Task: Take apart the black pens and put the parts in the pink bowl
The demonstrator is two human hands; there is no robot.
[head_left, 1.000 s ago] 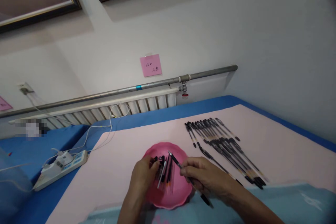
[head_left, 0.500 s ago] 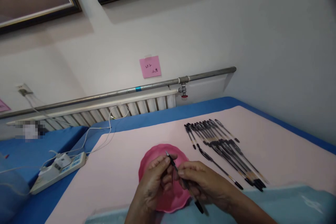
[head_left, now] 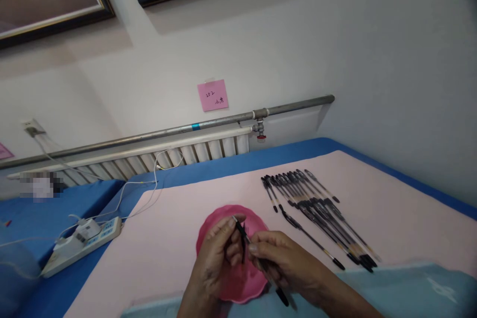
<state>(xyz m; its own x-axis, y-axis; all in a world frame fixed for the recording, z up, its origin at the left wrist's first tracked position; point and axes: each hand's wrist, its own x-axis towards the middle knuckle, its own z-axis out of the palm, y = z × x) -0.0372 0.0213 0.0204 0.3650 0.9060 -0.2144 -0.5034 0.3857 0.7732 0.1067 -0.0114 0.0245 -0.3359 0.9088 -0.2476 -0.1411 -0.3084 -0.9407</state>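
Over a pink scalloped bowl point(head_left: 208, 228), both hands are closed on one black pen point(head_left: 240, 229), held at a slant. The thumb and fingers of my left hand point(head_left: 216, 253) pinch its upper, tip end. My right hand point(head_left: 281, 258) grips the barrel, and the pen's black lower end point(head_left: 282, 297) sticks out beneath. A slim dark piece point(head_left: 243, 248) shows by the left fingers; I cannot make out what it is. To the right, several black pens point(head_left: 328, 223) lie in two overlapping rows, with a single pen point(head_left: 311, 237) nearer my right hand.
Pink sheeting point(head_left: 160, 238) covers the blue table point(head_left: 313, 146). A light-blue cloth point(head_left: 402, 288) lies along the near edge. At left is a power strip point(head_left: 100, 233) with plugs and white cables. A radiator point(head_left: 201, 151) and pipe run along the wall behind.
The pen's bright tip, visible before, is now covered at my left fingertips. A slim dark piece has come into view below the pen. Both hands stay in nearly the same place.
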